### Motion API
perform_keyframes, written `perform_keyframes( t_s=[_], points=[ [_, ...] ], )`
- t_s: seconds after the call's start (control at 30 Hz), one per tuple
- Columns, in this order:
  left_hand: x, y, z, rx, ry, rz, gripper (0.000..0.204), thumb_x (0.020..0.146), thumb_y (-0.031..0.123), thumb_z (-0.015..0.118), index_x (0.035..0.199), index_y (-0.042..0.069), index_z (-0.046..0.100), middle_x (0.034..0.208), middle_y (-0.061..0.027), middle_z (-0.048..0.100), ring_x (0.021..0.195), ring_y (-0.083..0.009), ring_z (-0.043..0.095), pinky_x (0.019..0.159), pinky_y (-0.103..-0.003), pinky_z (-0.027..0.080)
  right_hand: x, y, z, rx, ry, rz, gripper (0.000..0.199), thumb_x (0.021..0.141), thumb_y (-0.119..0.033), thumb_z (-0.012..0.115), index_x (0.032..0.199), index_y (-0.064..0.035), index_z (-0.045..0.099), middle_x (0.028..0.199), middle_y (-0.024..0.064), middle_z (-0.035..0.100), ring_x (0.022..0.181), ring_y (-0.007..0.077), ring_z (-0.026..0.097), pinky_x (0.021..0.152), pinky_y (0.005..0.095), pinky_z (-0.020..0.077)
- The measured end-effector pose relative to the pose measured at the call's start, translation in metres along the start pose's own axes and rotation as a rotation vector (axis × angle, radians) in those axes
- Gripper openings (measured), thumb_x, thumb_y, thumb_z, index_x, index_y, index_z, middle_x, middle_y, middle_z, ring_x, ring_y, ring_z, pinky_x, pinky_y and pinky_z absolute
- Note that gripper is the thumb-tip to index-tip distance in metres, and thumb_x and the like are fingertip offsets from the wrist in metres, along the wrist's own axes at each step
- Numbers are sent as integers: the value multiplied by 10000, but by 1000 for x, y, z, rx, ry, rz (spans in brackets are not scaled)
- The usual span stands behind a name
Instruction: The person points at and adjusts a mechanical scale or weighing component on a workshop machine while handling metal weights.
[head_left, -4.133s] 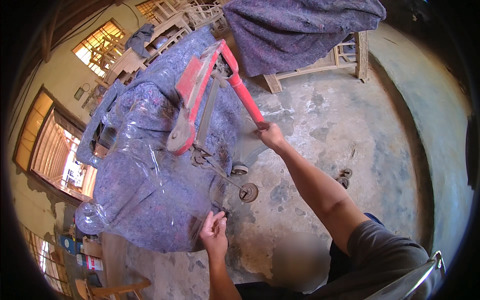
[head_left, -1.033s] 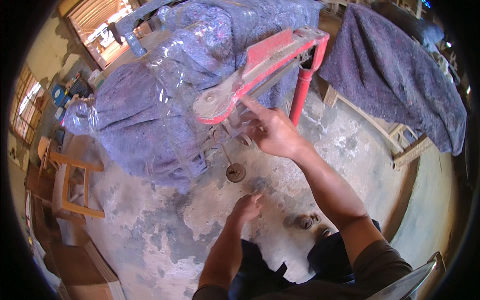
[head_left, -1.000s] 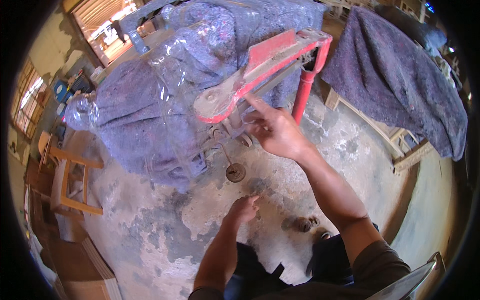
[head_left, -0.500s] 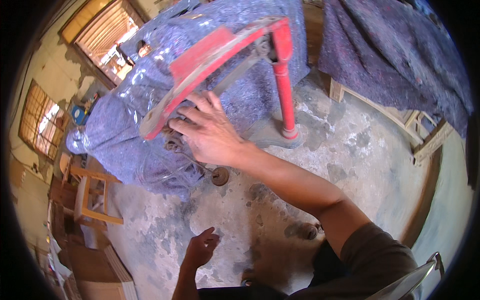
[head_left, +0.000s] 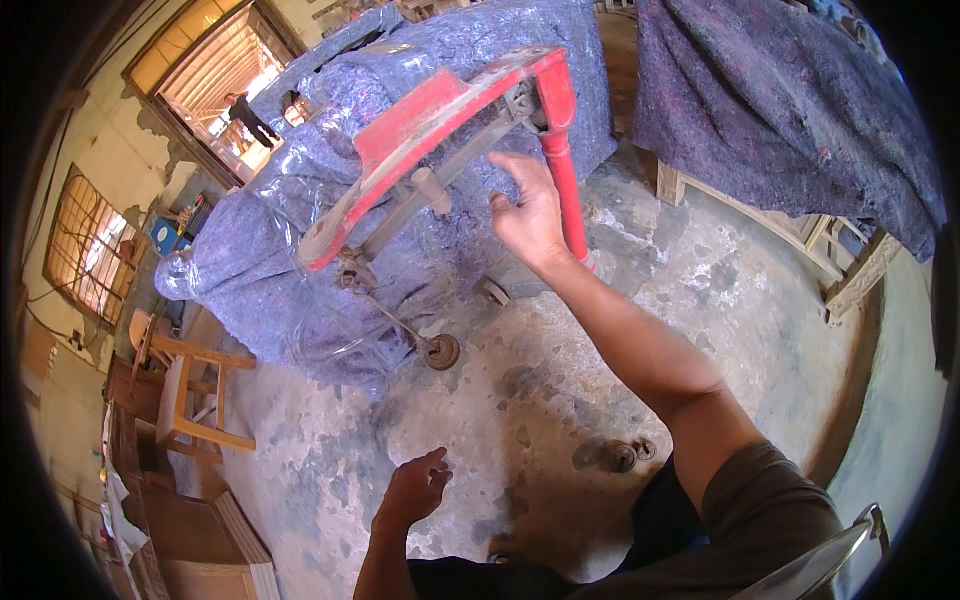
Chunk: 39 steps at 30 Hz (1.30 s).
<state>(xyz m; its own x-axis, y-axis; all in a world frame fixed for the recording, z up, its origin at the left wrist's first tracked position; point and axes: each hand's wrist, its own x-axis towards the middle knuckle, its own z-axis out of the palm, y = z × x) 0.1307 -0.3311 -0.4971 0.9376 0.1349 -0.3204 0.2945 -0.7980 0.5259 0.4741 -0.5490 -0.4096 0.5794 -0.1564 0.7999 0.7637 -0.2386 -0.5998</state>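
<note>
A platform scale with a worn red frame (head_left: 420,120) and a red column (head_left: 565,190) stands in front of me. Its grey metal beam (head_left: 395,225) carries a cylindrical sliding weight (head_left: 432,190). From the beam's left end a thin rod hangs down, with round rusty weights (head_left: 441,352) at its bottom. My right hand (head_left: 532,215) is beside the beam's right part, near the column, fingers apart and holding nothing; whether a fingertip touches the beam I cannot tell. Low over the floor, my left hand (head_left: 415,488) is empty, its fingers loosely bent and apart.
Behind the scale is a large bundle wrapped in blue-grey felt and clear plastic (head_left: 250,250). Another felt cover (head_left: 770,120) drapes wooden furniture at right. Small round weights (head_left: 624,458) lie near my feet. A wooden chair frame (head_left: 205,400) stands left; a person (head_left: 250,120) is at the far doorway.
My right hand has moved right along the beam, from its left end toward the column, uncovering the sliding weight. My left hand has barely moved. The view has shifted slightly.
</note>
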Motion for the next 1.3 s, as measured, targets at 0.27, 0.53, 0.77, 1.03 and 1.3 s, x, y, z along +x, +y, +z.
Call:
perform_keyframes(
  t_s=[0.27, 0.53, 0.77, 1.03, 1.3],
  points=[
    [4, 3, 0, 75, -103, -20, 435, 918, 178, 644, 1330, 56, 572, 1123, -192, 695, 1021, -348, 671, 899, -404, 515, -18, 8, 20, 368, -146, 358, 329, 808, 72, 570, 1104, -17, 681, 938, 131, 719, 802, 185, 683, 769, 308, 541],
    [12, 5, -4, 128, -137, -43, 443, 921, 204, 633, 1336, 63, 567, 1117, -197, 690, 1052, -377, 640, 921, -436, 497, -10, -24, 26, 401, -213, 221, 558, 836, 79, 561, 1354, -127, 570, 968, 107, 688, 816, 120, 615, 795, 267, 514],
    [28, 2, 5, 128, -153, 44, 451, 927, 194, 625, 1349, 53, 549, 1097, -195, 696, 1032, -376, 646, 908, -439, 500, -8, -35, 26, 480, -512, 356, 646, 852, 85, 556, 1432, -194, 513, 1111, 113, 651, 857, 103, 586, 848, 263, 495],
    [40, 4, 7, 163, -186, 68, 467, 937, 187, 625, 1373, 51, 526, 1118, -182, 695, 1014, -357, 660, 888, -419, 510, -13, -42, 29, 530, -505, 266, 631, 855, 91, 549, 1419, -191, 533, 1093, 109, 651, 853, 95, 602, 818, 244, 505],
    [52, 8, 5, 122, -196, 85, 451, 952, 175, 615, 1375, 50, 523, 1122, -177, 692, 1004, -362, 658, 889, -414, 509, -17, -43, 31, 505, -510, 271, 638, 838, 109, 513, 1412, -169, 543, 1142, 177, 659, 866, 101, 620, 827, 266, 517]
  ],
)
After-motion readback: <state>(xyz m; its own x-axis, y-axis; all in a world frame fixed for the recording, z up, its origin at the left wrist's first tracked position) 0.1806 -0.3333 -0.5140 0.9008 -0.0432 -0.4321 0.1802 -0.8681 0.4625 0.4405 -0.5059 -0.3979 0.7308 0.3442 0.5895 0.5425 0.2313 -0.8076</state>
